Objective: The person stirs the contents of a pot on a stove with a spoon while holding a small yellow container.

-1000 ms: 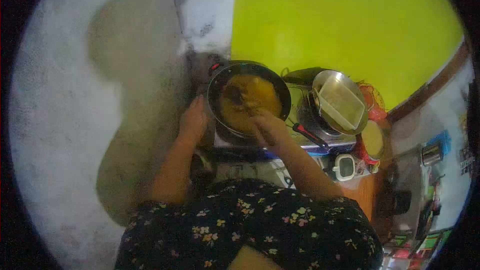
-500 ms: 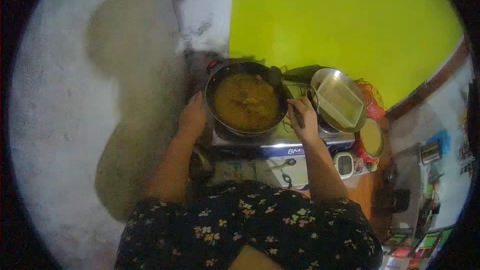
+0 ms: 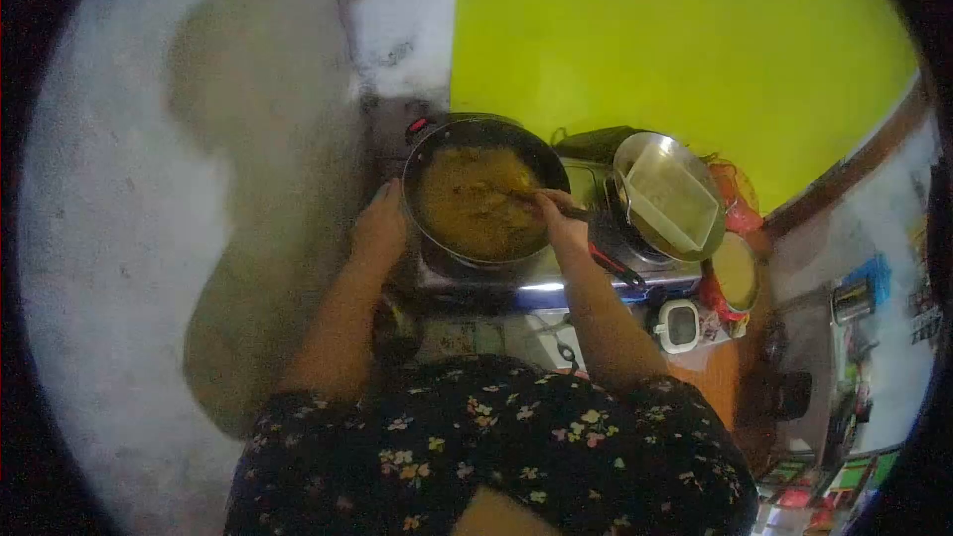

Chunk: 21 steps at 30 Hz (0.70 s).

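A dark wok (image 3: pixel 486 256) holding brown food in thick sauce (image 3: pixel 467 201) sits on the left side of a metal gas stove (image 3: pixel 467 283). My right hand (image 3: pixel 562 223) is closed around a dark-handled utensil (image 3: pixel 576 211), whose far end reaches into the food. At the wok's left rim is my left hand (image 3: pixel 381 226), fingers pressed together against the edge; what it grips there is hidden. The wok's red and black handle (image 3: pixel 631 276) sticks out to the lower right, beneath my right forearm.
Right of the wok, a metal pan (image 3: pixel 635 146) holds a rectangular translucent container (image 3: pixel 680 201). Beyond it stand a round tub of pale contents (image 3: pixel 736 271) and a small white-rimmed container (image 3: pixel 680 326). A green wall (image 3: pixel 675 30) rises behind the stove.
My right hand has moved left over the wok's right edge, bringing the utensil across the food. The red and black handle now shows. My left hand has stayed at the rim.
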Each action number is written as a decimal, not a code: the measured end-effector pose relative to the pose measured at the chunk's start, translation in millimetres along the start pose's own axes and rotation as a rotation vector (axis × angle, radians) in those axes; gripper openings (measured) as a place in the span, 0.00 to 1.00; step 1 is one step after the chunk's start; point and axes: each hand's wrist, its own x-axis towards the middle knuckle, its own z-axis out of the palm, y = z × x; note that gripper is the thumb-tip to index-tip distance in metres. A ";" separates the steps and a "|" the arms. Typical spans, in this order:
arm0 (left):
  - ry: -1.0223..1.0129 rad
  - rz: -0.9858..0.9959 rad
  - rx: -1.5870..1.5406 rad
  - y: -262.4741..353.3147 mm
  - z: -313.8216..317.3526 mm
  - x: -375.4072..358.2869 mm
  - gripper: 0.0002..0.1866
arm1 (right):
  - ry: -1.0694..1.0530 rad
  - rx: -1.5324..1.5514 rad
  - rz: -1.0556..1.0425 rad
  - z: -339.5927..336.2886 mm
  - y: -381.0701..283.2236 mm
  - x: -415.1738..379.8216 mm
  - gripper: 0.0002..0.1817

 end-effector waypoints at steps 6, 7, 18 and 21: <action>0.019 -0.009 0.002 -10.5 10.9 1.1 0.28 | -0.088 0.013 -0.041 -6.9 -18.5 -7.5 0.09; 0.003 -0.044 -0.009 -8.9 9.7 3.3 0.28 | -0.086 0.008 -0.031 -8.7 -12.5 -5.0 0.08; -0.011 -0.037 -0.056 12.8 -7.7 -0.6 0.27 | -0.269 -0.337 -0.590 -20.7 -39.7 -14.8 0.06; -0.002 -0.017 -0.046 12.1 -2.9 1.0 0.27 | -0.338 -0.277 -0.741 -25.4 -47.8 -14.4 0.08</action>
